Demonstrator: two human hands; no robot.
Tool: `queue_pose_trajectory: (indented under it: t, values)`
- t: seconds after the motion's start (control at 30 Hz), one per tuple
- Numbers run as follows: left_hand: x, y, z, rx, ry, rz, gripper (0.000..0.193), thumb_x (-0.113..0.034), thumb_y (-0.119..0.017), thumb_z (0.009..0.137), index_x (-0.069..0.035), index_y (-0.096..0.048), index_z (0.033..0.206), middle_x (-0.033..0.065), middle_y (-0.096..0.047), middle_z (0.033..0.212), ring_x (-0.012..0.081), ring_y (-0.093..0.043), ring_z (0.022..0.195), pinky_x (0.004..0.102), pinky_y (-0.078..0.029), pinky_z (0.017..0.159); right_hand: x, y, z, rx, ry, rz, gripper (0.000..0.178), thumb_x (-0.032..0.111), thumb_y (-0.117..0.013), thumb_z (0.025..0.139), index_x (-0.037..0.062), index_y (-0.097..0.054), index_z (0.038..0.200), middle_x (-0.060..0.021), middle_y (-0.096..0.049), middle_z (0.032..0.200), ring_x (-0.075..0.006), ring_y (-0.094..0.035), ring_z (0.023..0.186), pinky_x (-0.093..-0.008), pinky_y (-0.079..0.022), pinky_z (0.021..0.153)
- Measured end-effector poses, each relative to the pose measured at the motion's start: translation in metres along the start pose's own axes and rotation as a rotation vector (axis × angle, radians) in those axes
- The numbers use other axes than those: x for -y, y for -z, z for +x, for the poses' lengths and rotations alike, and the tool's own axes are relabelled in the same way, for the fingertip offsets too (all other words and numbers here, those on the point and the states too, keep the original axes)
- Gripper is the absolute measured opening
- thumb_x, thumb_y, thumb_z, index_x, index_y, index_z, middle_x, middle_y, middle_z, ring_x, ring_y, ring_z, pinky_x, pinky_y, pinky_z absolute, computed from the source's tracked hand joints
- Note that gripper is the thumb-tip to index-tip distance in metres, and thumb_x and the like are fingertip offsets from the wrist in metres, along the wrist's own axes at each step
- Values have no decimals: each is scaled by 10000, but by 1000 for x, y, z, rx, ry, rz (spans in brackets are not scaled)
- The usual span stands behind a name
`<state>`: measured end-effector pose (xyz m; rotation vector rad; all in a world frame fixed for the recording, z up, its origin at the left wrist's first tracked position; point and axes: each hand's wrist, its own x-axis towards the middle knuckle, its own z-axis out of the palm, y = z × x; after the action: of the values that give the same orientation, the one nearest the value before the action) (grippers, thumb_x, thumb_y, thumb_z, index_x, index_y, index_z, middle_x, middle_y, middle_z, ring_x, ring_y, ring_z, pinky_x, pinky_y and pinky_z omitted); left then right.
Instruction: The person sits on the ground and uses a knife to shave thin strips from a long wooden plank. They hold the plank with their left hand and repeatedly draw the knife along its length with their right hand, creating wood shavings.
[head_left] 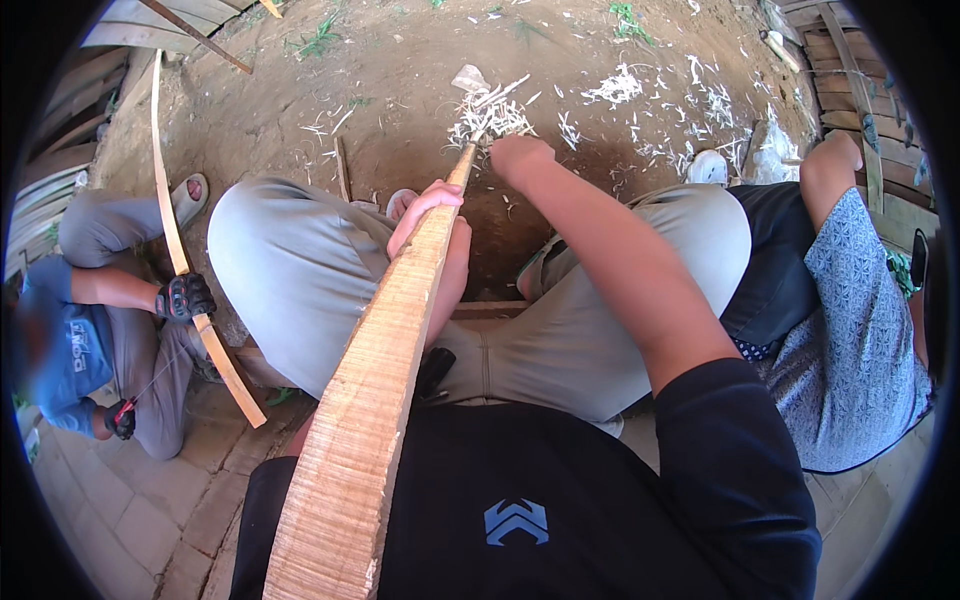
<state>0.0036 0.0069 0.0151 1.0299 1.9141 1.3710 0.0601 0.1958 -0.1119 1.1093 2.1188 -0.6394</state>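
A long, pale wooden stave (350, 420) runs from against my chest and dark shirt outward between my knees, narrowing toward its far end. My left hand (440, 220) is closed around it from the left side, past the middle of its length. At the far tip, my right hand (522, 155) is held just to the right of the wood, balled up with its fingers turned away. Whatever it grips is hidden behind it. A heap of curled wood shavings (490, 122) lies on the dirt around the stave's tip.
More shavings (615, 88) are scattered over the dirt ground (400, 60) to the far right. On my left, a gloved person holds a curved wooden strip (172, 215). Another person in patterned clothing (865, 340) sits close on my right. Slatted wood (890, 110) borders the right side.
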Motion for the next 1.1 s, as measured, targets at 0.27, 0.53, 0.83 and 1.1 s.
queue_pose_trajectory:
  t: [0.27, 0.53, 0.83, 1.1]
  values:
    - [10, -4, 2, 12, -27, -131, 271, 95, -546, 816, -47, -571, 1046, 99, -602, 1146, 221, -513, 1236, 321, -367, 1034, -32, -34, 70, 61, 29, 79, 344, 177, -465, 918, 58, -645, 1187, -132, -617, 1257, -299, -604, 1151, -425, -497, 929]
    - [11, -5, 4, -31, -29, -122, 272, 101, -551, 805, -54, -568, 1028, 94, -606, 1146, 206, -522, 1214, 318, -364, 1038, -24, 19, 30, 199, 187, -184, 301, 92, -530, 819, 35, -694, 1066, -165, -661, 1148, -322, -645, 1042, -434, -504, 873]
    - [9, -2, 4, -43, -18, -133, 264, 97, -544, 798, -58, -565, 1011, 91, -606, 1133, 198, -530, 1192, 304, -377, 1015, 4, 94, -42, 318, 180, -402, 257, 67, -556, 764, 24, -715, 962, -163, -702, 950, -297, -679, 879, -421, -517, 759]
    - [-1, 1, 1, -38, 94, -154, 235, 53, -551, 827, -78, -563, 1021, 45, -588, 1153, 137, -545, 1108, 265, -398, 946, -4, 31, -8, 155, 208, -261, 250, 16, -626, 727, -20, -708, 960, -192, -694, 1023, -326, -684, 933, -421, -534, 771]
